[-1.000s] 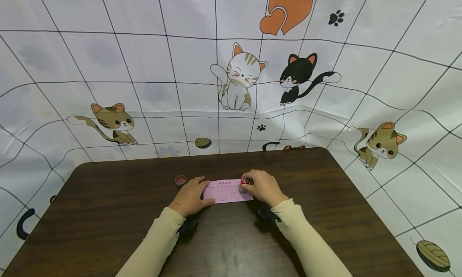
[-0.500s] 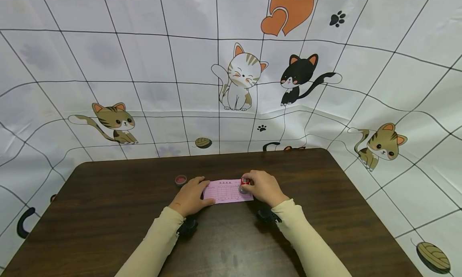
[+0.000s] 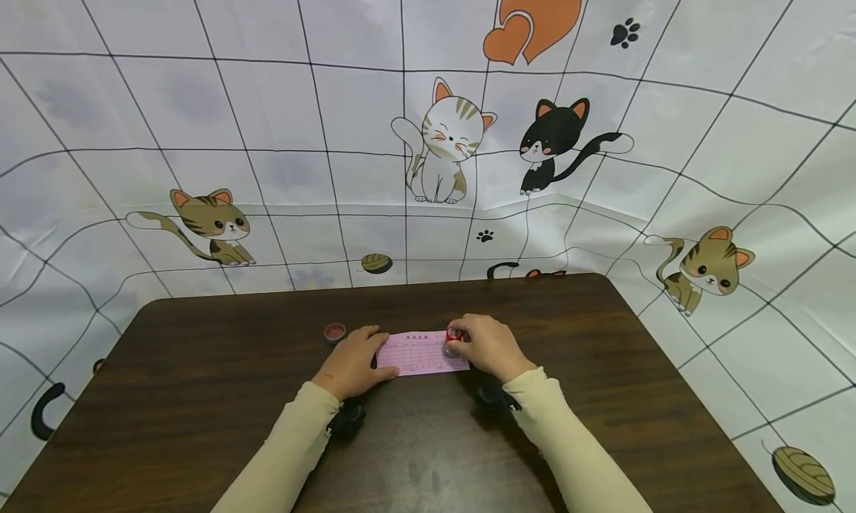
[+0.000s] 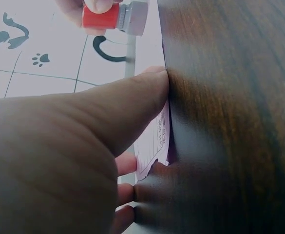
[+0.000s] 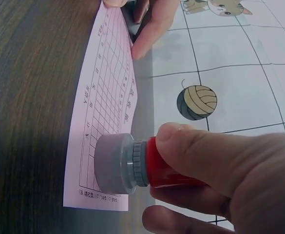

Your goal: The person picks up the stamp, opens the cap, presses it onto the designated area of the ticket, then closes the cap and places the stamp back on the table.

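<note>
A pink printed form [image 3: 417,353] with a ruled grid lies on the dark wooden table. My left hand [image 3: 357,364] rests at the form's left end, thumb straight on the near edge and fingertips by the far edge. At the right end, my right hand [image 3: 491,347] grips a round stamp by its red handle [image 5: 174,168]. The stamp's wide grey, see-through base [image 5: 114,163] stands upright on the form over the last grid columns. What lies beneath that base is hidden. In the left wrist view the left thumb [image 4: 137,97] presses the paper.
A small round tin with a red pad [image 3: 335,334] sits just beyond the left hand. The brown table [image 3: 221,394] meets a white sheet [image 3: 348,178] printed with cats and grid lines at the back and sides.
</note>
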{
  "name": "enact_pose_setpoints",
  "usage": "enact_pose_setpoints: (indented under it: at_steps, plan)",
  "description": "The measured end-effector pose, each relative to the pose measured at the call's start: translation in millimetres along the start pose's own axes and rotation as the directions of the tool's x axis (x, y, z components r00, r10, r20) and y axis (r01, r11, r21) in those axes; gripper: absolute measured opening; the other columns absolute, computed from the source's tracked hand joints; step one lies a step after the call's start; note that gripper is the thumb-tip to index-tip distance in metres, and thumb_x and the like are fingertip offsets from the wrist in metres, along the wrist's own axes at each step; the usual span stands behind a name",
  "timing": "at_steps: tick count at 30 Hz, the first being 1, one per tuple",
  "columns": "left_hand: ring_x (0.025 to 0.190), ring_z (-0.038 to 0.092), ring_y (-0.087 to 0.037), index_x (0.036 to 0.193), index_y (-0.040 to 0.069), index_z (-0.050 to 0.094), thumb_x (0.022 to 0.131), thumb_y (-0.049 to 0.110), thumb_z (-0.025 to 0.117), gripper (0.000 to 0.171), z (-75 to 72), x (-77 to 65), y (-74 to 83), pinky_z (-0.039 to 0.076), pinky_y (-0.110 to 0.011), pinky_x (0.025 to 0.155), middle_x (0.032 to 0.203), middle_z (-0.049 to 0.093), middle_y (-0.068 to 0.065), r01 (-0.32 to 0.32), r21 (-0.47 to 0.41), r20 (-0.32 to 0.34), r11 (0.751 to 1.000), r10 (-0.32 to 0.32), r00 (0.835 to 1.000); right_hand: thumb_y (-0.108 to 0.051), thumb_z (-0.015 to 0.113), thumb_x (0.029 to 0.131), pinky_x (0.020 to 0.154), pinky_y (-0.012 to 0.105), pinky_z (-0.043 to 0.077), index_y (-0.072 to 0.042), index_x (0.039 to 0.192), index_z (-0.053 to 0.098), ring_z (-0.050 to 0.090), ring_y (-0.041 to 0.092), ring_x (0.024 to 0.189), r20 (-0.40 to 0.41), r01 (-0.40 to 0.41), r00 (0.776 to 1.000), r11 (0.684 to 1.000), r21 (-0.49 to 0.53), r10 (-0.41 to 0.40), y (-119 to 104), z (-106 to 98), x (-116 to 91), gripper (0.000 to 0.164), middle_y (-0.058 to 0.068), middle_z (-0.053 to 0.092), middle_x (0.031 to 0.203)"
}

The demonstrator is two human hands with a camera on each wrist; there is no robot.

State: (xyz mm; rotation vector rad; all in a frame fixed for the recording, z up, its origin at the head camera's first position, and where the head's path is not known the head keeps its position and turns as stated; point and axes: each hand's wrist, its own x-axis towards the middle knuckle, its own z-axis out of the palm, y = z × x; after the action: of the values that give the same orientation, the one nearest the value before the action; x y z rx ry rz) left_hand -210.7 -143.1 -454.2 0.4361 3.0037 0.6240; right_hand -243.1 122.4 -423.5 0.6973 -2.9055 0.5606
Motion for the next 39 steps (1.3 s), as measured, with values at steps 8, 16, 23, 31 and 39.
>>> enact_pose_setpoints:
  at_steps: [8, 16, 23, 31, 39]
  plan:
    - [0.142, 0.045, -0.041, 0.146, 0.004, 0.057, 0.089, 0.044, 0.080, 0.073, -0.5, 0.8, 0.2, 0.037, -0.057, 0.117, 0.154, 0.048, -0.022, -0.003, 0.009, -0.001, 1.000, 0.003, 1.000, -0.024, 0.082, 0.090, 0.063, 0.034, 0.049, -0.016, 0.108, 0.079, 0.056, 0.011, 0.074, 0.004, -0.002, 1.000, 0.999, 0.045, 0.002, 0.6, -1.2, -0.3, 0.020, -0.005, 0.070, 0.091]
    - [0.143, 0.044, -0.041, 0.147, 0.005, 0.056, 0.089, 0.045, 0.080, 0.074, 2.0, 3.3, 0.1, 0.036, -0.057, 0.118, 0.155, 0.047, -0.022, 0.000, 0.001, 0.005, 1.000, 0.000, 1.000, -0.025, 0.083, 0.089, 0.065, 0.035, 0.050, -0.017, 0.108, 0.079, 0.057, 0.012, 0.074, -0.003, -0.011, 1.000, 1.000, 0.013, 0.011, 1.1, -0.7, -0.9, 0.021, -0.005, 0.070, 0.090]
    - [0.143, 0.044, -0.041, 0.147, 0.006, 0.057, 0.088, 0.046, 0.081, 0.075, 2.2, 3.0, -1.4, 0.036, -0.057, 0.117, 0.155, 0.047, -0.021, 0.009, 0.003, 0.002, 1.000, -0.009, 1.000, -0.026, 0.083, 0.089, 0.063, 0.034, 0.049, -0.017, 0.107, 0.079, 0.057, 0.011, 0.073, -0.007, -0.003, 1.000, 1.000, 0.007, 0.003, 1.2, 0.7, -0.2, 0.020, -0.005, 0.070, 0.089]
    - [0.143, 0.045, -0.041, 0.146, 0.005, 0.057, 0.088, 0.044, 0.081, 0.074, 1.4, 1.9, -0.4, 0.036, -0.058, 0.117, 0.154, 0.048, -0.021, 0.011, -0.005, -0.005, 1.000, -0.011, 1.000, -0.024, 0.084, 0.088, 0.065, 0.035, 0.052, -0.016, 0.108, 0.080, 0.060, 0.012, 0.076, -0.001, -0.009, 1.000, 1.000, 0.022, 0.009, 0.3, -0.7, 0.6, 0.022, -0.003, 0.073, 0.094]
    - [0.143, 0.045, -0.040, 0.146, 0.005, 0.058, 0.089, 0.044, 0.081, 0.073, 1.0, 1.4, -0.1, 0.036, -0.057, 0.117, 0.154, 0.048, -0.021, 0.009, 0.000, -0.007, 1.000, -0.009, 1.000, -0.026, 0.084, 0.088, 0.063, 0.034, 0.049, -0.016, 0.108, 0.080, 0.058, 0.011, 0.074, 0.003, -0.006, 1.000, 1.000, 0.018, 0.006, 0.4, 0.9, 0.2, 0.022, -0.004, 0.072, 0.092]
